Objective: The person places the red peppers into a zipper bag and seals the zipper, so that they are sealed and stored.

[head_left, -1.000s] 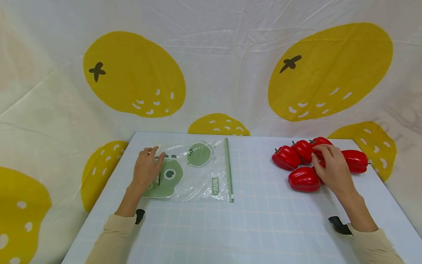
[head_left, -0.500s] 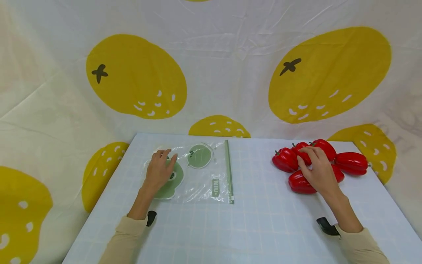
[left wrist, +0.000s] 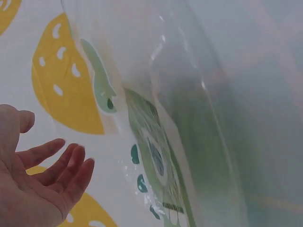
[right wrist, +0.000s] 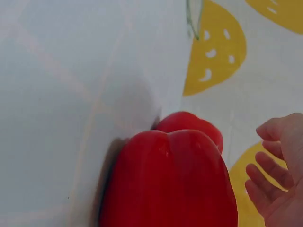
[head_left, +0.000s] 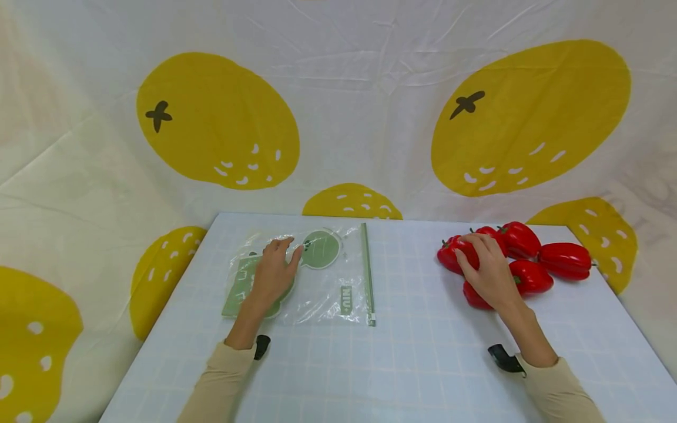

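Note:
A clear zip bag [head_left: 317, 299] with green cartoon prints lies flat on the left half of the table, its green zip edge facing right. Over its left part hovers my left hand [head_left: 274, 270]; the left wrist view shows these fingers [left wrist: 73, 175] spread and loosely bent, holding nothing. On the right side sit several glossy red bell peppers. My right hand [head_left: 489, 270] is above the leftmost pepper [head_left: 449, 257] and partly covers the front one [head_left: 476, 298]. In the right wrist view its relaxed fingers [right wrist: 267, 177] stand apart from a large pepper [right wrist: 170, 184], holding nothing.
More bell peppers are grouped behind and beside the right hand, one [head_left: 566, 260] near the table's right edge. The light-blue checked table [head_left: 370, 370] ends at a white cloth backdrop [head_left: 365, 135] printed with yellow fruit. A black wrist camera [head_left: 505, 358] sticks out from the right sleeve.
My left hand has shifted right across the bag, uncovering its left end. My right hand has moved left over the peppers, from the rear middle to the leftmost one. Bag and peppers stay put.

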`<state>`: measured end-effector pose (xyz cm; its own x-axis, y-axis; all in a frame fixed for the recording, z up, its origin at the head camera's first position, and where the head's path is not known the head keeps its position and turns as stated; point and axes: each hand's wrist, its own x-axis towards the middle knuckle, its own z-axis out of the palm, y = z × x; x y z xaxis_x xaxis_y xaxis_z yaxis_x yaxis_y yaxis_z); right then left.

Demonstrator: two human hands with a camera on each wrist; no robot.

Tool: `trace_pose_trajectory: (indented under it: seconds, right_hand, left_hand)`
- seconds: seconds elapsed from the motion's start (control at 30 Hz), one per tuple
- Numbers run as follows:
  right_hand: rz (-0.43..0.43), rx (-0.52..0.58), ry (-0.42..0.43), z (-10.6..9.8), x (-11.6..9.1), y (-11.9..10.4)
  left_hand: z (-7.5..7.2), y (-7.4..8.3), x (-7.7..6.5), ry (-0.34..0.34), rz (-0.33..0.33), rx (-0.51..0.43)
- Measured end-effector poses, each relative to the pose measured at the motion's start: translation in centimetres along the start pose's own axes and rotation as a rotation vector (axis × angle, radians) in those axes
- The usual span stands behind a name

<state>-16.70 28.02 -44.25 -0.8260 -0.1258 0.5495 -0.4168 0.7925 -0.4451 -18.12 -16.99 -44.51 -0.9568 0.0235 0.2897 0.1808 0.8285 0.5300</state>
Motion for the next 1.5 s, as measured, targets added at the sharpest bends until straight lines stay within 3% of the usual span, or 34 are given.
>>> trace_pose_trajectory:
  seconds: [0.43, 1.07, 1.5]
  right_hand:
    - [0.041, 0.065, -0.076, 1.9, 0.7, -1.7]
    - [0.040, 0.122, -0.123, 5.0, 1.4, -3.8]
    - [0.069, 0.144, -0.203, 7.1, 1.3, -5.1]
  left_hand:
    - [1.8, 1.8, 0.4, -0.052, -0.006, -0.102]
    - [4.7, 5.0, 0.5, -0.052, 0.016, -0.257]
    - [6.8, 6.9, 0.4, -0.068, 0.051, -0.317]
